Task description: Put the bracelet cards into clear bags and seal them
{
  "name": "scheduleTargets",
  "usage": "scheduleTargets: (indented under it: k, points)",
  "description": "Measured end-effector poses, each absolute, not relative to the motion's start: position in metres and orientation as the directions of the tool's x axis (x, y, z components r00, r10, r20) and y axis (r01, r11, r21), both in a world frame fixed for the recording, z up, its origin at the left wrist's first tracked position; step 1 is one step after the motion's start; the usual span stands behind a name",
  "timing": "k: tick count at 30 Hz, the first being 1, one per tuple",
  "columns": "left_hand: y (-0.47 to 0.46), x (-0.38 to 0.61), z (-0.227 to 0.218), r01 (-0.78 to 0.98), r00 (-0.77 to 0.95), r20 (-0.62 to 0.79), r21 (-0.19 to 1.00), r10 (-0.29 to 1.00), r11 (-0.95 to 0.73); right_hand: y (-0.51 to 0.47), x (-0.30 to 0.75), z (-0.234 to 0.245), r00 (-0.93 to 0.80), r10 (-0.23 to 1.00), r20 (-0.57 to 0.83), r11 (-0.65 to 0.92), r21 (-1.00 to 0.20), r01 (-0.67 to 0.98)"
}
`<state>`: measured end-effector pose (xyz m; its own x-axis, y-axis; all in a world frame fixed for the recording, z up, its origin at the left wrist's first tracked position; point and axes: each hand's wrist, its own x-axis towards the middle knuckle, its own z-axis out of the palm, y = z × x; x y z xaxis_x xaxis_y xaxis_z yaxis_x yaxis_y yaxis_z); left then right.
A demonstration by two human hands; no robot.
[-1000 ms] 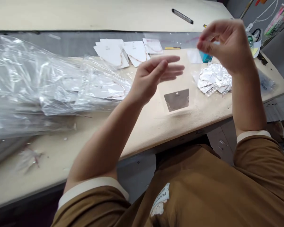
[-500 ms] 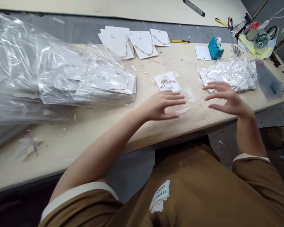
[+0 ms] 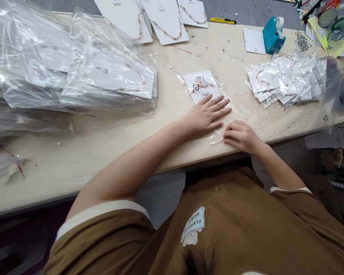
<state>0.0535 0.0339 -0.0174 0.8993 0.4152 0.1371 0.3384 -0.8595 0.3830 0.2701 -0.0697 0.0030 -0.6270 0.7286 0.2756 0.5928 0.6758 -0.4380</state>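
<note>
2 hands (image 3: 206, 115) press a clear-bagged necklace card (image 3: 202, 89), seemingly, beside bagged stacks (image 3: 283, 78).

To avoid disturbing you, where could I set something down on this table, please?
Bare tabletop lies between the big bagged stack and your left forearm, and narrowly between the bagged card and the smaller bagged pile. Around the teal tape dispenser it is crowded.

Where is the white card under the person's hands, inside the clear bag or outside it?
Inside. The card shows through the clear bag, whose plastic extends past the card's edges.
</note>
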Motion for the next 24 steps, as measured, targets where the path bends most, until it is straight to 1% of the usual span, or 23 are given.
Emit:
scheduleTargets:
  k: [3,7,11,14,19,21,24]
  points:
    - [0.034,0.053,-0.015,0.348,0.899,0.121,0.385,0.421,-0.855,-0.070,0.271,0.003,-0.633,0.726,0.268,0.674,-0.458,0.579]
    - [0.033,0.053,-0.013,0.341,0.894,0.137,0.411,0.427,-0.845,-0.071,0.272,0.001,-0.605,0.757,0.247,0.638,-0.480,0.602]
    - [0.033,0.053,-0.016,0.325,0.883,0.177,0.437,0.434,-0.839,-0.076,0.270,0.000,-0.573,0.773,0.274,0.624,-0.490,0.608]
    - [0.034,0.053,-0.016,0.326,0.885,0.174,0.432,0.432,-0.841,-0.079,0.269,0.001,-0.574,0.772,0.273,0.623,-0.506,0.597]
    - [0.034,0.053,-0.017,0.341,0.893,0.141,0.408,0.427,-0.847,-0.072,0.268,0.008,-0.594,0.779,0.202,0.590,-0.559,0.583]
    - [0.035,0.053,-0.018,0.325,0.892,0.162,0.418,0.422,-0.848,-0.068,0.269,0.011,-0.612,0.776,0.155,0.574,-0.575,0.582]
    - [0.036,0.053,-0.021,0.299,0.883,0.207,0.446,0.422,-0.844,-0.064,0.269,0.013,-0.635,0.768,0.085,0.565,-0.556,0.609]
